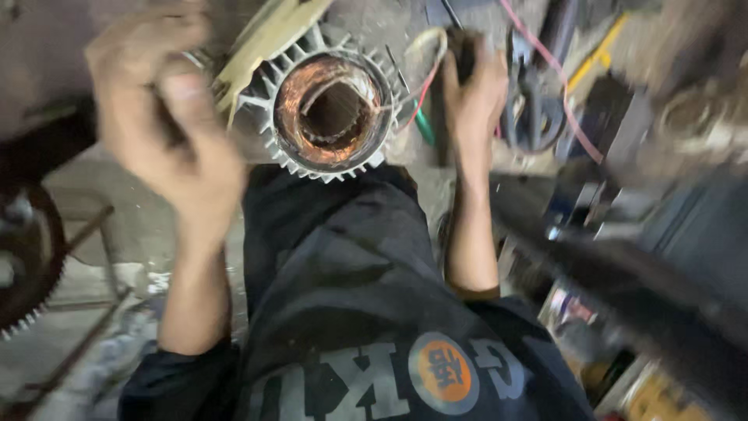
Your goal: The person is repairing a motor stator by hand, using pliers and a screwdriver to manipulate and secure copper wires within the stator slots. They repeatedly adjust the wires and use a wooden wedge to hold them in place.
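The fingers [175,86] of the left hand [167,117] are curling in, closed around sth small and pale near the finned edge of the motor shell, but the hand is blurry & I cannot tell what the small thing is. This hand is sitting just left of the shell, touching or nearly touching its fins.

The right hand [471,97] is closing its fingers [460,70] around a dark handle [466,51], prob. a tool, though the blur is hiding its shape. This hand is just right of the shell, near the loose wires.

Between both hands is lying the round grey motor shell [331,109], with pointy fins all around its rim. Its open end is facing up at the camera. Inside, shiny copper wire coils [290,101] are ringing a dark hole in the middle. The shell is resting up against the person's lap, above the dark shirt [343,296] with big letters & an orange circle.

A pale yellow flat piece [265,43] is leaning over the top left of the shell. White and red wires [425,66] are looping out from the shell's right side twd the right hand. A green-handled tool [425,126] is poking out just below them.

Farther out: a toothed gear wheel [31,257] is sitting at the far left on the floor. A pink cord [557,78] is running across the messy tools at the upper right. A dark bar [623,273] is slanting across the lower right.
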A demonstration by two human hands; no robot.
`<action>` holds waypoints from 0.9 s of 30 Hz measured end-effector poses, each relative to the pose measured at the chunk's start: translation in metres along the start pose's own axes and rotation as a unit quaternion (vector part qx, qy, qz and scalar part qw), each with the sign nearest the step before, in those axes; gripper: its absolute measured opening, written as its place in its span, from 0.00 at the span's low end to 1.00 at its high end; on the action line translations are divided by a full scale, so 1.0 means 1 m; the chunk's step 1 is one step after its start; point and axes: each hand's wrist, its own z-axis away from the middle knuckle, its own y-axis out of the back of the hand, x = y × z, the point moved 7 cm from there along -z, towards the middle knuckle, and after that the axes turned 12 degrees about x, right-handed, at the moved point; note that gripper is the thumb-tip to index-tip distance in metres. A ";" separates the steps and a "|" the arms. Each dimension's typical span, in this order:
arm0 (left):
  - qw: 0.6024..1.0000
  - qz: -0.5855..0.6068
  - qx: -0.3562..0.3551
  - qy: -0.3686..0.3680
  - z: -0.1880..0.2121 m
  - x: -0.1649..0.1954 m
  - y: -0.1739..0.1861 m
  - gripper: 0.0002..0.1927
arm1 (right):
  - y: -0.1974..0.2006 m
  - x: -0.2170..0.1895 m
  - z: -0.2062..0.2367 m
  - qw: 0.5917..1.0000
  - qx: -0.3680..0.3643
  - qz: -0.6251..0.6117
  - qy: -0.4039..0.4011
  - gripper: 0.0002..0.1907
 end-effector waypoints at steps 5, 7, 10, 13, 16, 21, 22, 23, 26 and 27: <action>0.994 -0.103 0.048 -0.004 0.023 0.052 0.006 0.07 | 0.006 -0.016 -0.014 0.995 -0.049 0.023 0.081 0.13; 0.992 -0.121 0.033 0.035 0.038 0.068 0.008 0.05 | 0.017 -0.023 -0.019 0.993 -0.034 -0.017 0.108 0.15; 0.979 -0.180 -0.003 0.098 0.054 0.077 0.007 0.04 | 0.039 -0.042 -0.029 0.980 0.018 -0.093 0.176 0.08; 0.960 -0.226 -0.026 0.160 0.060 0.074 0.002 0.09 | 0.034 -0.041 -0.044 0.935 -0.125 -0.328 -0.056 0.12; 0.956 -0.259 -0.027 0.133 0.058 0.077 -0.011 0.15 | 0.048 -0.075 -0.049 0.887 -0.189 -0.422 0.006 0.12; 0.959 -0.274 0.003 0.075 0.067 0.076 -0.012 0.13 | 0.065 -0.091 -0.031 0.891 -0.220 -0.397 0.034 0.13; 0.965 -0.246 -0.005 0.087 0.071 0.072 -0.011 0.11 | 0.065 -0.085 -0.028 0.897 -0.200 -0.395 0.008 0.12; 0.972 -0.219 -0.015 0.089 0.075 0.071 -0.008 0.11 | 0.064 -0.077 -0.023 0.872 -0.206 -0.440 -0.056 0.11; 0.986 -0.141 -0.050 0.074 0.079 0.071 0.000 0.12 | 0.054 -0.053 -0.012 0.802 -0.210 -0.523 -0.198 0.10; 0.987 -0.136 -0.071 0.051 0.079 0.074 0.001 0.12 | 0.051 -0.046 -0.011 0.798 -0.205 -0.524 -0.215 0.10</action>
